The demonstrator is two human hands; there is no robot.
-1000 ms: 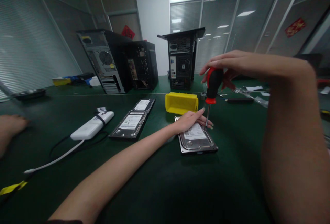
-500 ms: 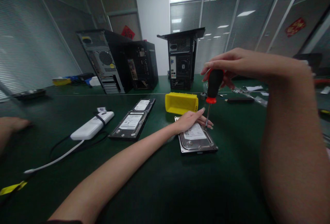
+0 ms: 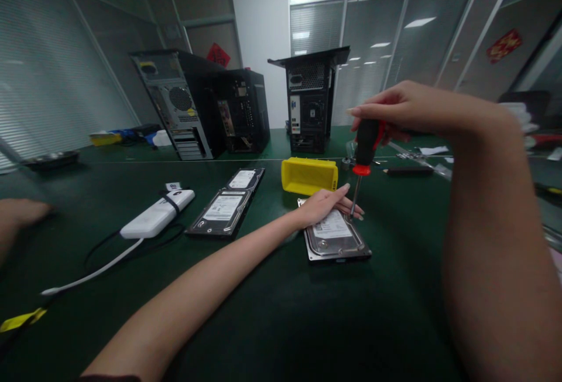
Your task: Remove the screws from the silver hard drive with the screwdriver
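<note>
A silver hard drive [image 3: 337, 242] with a white label lies on the dark green table. My left hand [image 3: 322, 206] rests across its far part, fingers stretched out flat and thumb apart. Above the drive, my right hand [image 3: 389, 113] is closed round the top of a black and red screwdriver [image 3: 365, 142]. The screwdriver stands nearly upright, slightly tilted, its tip at the drive's right edge beside my left fingertips. Whether the tip sits in a screw is too small to tell. Just behind the drive is a yellow open box [image 3: 309, 177].
Two more hard drives [image 3: 223, 207] lie end to end on the left, near a white power strip [image 3: 151, 218] with cables. Computer cases [image 3: 307, 101] stand at the back. A dark bar-like object [image 3: 408, 171] lies right. Another person's hand [image 3: 26, 212] rests at the left edge.
My right hand's fingers have shifted at the screwdriver's top, and its handle has moved slightly right. My left hand and the hard drive stay in place.
</note>
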